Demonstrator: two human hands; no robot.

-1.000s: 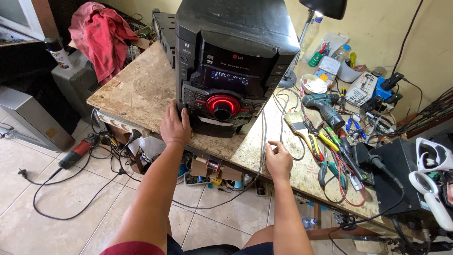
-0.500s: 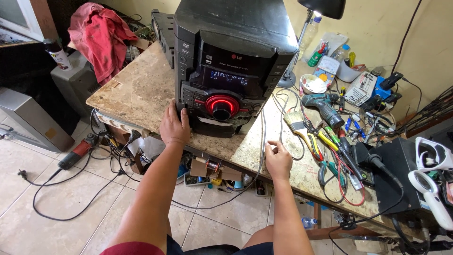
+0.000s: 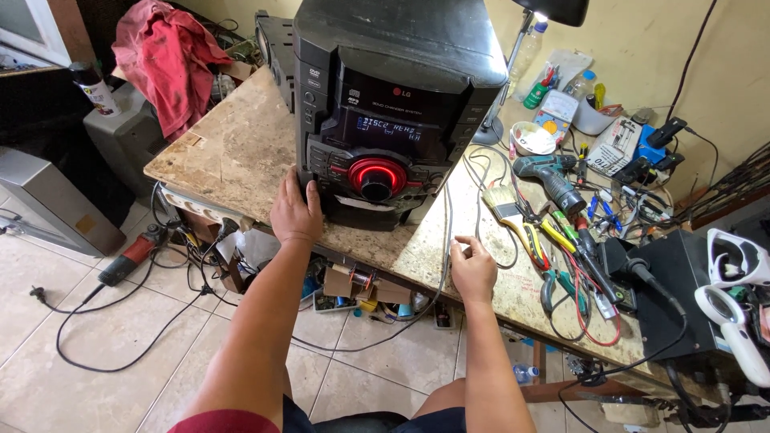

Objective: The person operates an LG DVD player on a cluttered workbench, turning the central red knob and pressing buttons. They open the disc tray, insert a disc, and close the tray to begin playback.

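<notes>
Fingers of the left hand are laid flat and slightly spread against the lower left front corner of the tall black plastic stereo unit with a glowing red ring dial; nothing is clamped, the palm is merely pressed to the casing. Fingers of the right hand are curled loosely on the worn, speckled wooden surface, just beside a thin grey cable that hangs over the front edge; whether that cable is pinched cannot be told.

The stereo unit is stood upright near the front edge of the surface, its lit display turned toward the person. For the bracing in hand, the unit is judged to be best steadied low on the casing, clear of the buttons and dial, with the hanging cable kept slack so that nothing is dragged off the edge.

To the right, a paintbrush with a pale wooden handle, yellow-handled pliers and a dark teal cordless drill are scattered among loose wires. Further back a small round white bowl is set; its contents are too small to be made out. A clear plastic bottle is stood near the wall, its fill not discernible. A crumpled red cloth is heaped at the far left corner, and a red angle grinder is left on the tiled floor below.
</notes>
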